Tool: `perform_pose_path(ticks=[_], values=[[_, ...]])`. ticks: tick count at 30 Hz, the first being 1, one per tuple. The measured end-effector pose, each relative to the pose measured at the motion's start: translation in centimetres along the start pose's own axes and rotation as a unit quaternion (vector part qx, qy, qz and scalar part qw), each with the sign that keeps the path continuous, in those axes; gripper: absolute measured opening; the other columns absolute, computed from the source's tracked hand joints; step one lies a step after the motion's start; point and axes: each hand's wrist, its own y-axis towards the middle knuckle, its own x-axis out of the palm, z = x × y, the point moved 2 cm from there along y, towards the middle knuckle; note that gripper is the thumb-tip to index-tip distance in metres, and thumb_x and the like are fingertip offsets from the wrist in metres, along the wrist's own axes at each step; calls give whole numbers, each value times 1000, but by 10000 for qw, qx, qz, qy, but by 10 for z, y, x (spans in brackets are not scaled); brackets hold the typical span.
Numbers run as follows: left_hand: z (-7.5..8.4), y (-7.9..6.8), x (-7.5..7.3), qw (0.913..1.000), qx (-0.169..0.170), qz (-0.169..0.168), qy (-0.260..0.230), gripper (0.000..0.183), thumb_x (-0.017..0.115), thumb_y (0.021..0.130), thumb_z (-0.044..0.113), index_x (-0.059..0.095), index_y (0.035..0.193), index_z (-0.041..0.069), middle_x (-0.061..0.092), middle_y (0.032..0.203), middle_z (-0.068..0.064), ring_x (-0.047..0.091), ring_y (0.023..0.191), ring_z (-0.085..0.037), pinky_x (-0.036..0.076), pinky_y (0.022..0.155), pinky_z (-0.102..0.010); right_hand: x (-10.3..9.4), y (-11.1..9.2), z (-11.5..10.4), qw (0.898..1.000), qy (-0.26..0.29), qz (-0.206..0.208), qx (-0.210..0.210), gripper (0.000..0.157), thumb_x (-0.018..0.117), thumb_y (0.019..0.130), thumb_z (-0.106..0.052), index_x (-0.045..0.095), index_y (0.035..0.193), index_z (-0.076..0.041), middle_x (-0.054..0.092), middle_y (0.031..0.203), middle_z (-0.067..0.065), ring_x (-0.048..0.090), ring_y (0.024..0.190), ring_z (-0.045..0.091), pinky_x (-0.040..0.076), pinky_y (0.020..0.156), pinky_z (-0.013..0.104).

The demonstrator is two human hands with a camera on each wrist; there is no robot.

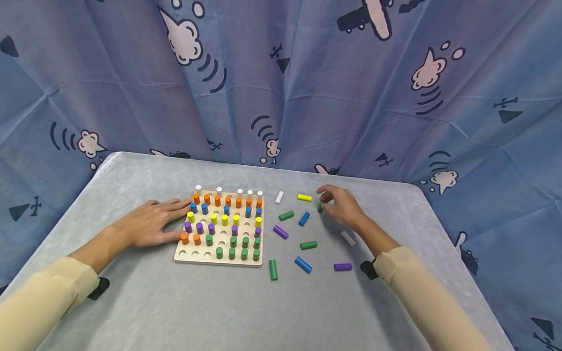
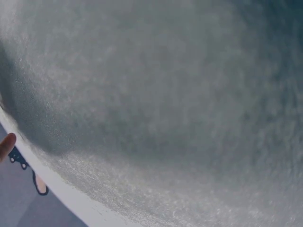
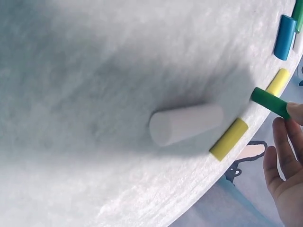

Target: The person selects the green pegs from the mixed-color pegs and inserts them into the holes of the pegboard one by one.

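My right hand (image 1: 344, 207) pinches a green peg (image 3: 270, 101) between thumb and fingers, at the far right of the scattered pegs. My left hand (image 1: 151, 222) lies with fingers outstretched against the left edge of a wooden pegboard (image 1: 219, 261). Rows of white, orange, blue, yellow, purple and green pegs stand upright in the board, with some holes bare. In the right wrist view, a white peg (image 3: 187, 124) and a yellow peg (image 3: 229, 139) lie near the right hand. Only a fingertip (image 2: 6, 145) of the left hand shows in the left wrist view.
Loose pegs lie right of the board, among them a yellow peg (image 1: 304, 197), a blue peg (image 1: 303, 264), a purple peg (image 1: 343, 267) and a green peg (image 1: 273, 269). A grey cloth covers the table (image 1: 197, 307). Behind it hangs a blue patterned curtain (image 1: 307, 97).
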Motion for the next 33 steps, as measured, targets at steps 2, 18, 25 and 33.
perform_pose_path(ticks=[2, 18, 25, 33], values=[[0, 0, 0, 10000, -7, -14, 8, 76, 50, 97, 61, 45, 150, 7, 35, 159, -10, 41, 139, -39, 39, 99, -63, 3, 1, -1, 9999, 71, 64, -42, 36, 67, 89, 7, 62, 125, 3, 71, 105, 18, 67, 102, 34, 51, 89, 51], [-2, 1, 2, 10000, -14, -41, 31, 76, 49, 97, 61, 42, 151, 7, 32, 160, -8, 39, 141, -38, 38, 101, -63, 13, 3, -20, 9980, 443, 363, -269, 36, 72, 87, 4, 64, 123, 2, 72, 100, 13, 69, 98, 29, 51, 90, 48], [-3, 1, 2, 10000, -4, -31, 18, 76, 49, 97, 60, 43, 151, 7, 32, 160, -9, 39, 140, -39, 38, 100, -64, 12, 2, -47, 9944, 628, 462, -715, 35, 73, 87, 3, 65, 121, 0, 73, 97, 11, 69, 94, 26, 52, 87, 48], [-1, 0, 1, 10000, -27, -49, -22, 76, 50, 97, 60, 42, 151, 7, 32, 160, -9, 39, 140, -39, 37, 101, -65, 18, -1, -87, 9902, 768, 286, -1132, 34, 74, 87, -1, 66, 120, -5, 72, 97, 6, 69, 95, 21, 54, 87, 46]])
